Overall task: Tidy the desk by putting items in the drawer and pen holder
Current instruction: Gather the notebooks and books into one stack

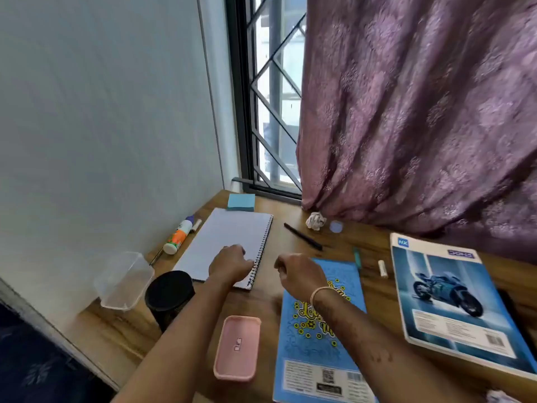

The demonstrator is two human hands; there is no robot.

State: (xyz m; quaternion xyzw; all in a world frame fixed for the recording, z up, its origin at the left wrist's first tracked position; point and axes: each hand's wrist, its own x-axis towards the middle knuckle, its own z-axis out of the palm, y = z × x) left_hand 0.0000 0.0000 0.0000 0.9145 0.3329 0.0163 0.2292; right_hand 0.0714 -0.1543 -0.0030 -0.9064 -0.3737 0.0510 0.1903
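While left hand (231, 264) rests flat on spiral notebook (229, 245), right hand (296, 274) hovers loosely curled, empty; black pen holder (170, 298) near left.

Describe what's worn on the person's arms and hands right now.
Both forearms are bare, with no sleeves in view and no gloves. The right hand has a thin, pale bangle around the wrist, and faint patterned markings run along that forearm. The left hand and wrist show no jewellery or watch.

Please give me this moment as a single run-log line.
left hand: on spiral notebook | right hand: empty, above blue book | pen holder: near left | black pen: loose
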